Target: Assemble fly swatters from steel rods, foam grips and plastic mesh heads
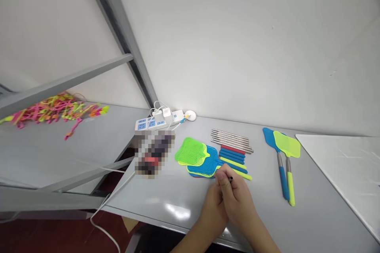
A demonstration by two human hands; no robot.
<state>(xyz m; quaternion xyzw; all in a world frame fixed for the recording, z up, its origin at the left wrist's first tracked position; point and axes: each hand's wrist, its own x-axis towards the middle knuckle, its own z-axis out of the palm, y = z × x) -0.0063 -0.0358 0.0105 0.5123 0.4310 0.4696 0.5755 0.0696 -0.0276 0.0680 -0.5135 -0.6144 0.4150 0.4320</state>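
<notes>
My left hand (211,208) and my right hand (237,197) are pressed together over the grey table (166,197). Between the fingertips is a small dark-tipped piece, probably the end of a rod (230,178); how each hand grips it is hard to see. Just beyond the fingers lies a pile of green and blue swatter heads (197,157). Beside it are several blue, red and yellow-green handle sleeves (234,158). Behind those lies a row of metal rods (231,140).
Two assembled swatters (284,154), blue and yellow-green, lie to the right. A white power strip with plugs (160,120) sits by the wall. A blurred-out object (152,153) stands left of the heads. Colourful plastic pieces (53,108) litter a grey shelf at left.
</notes>
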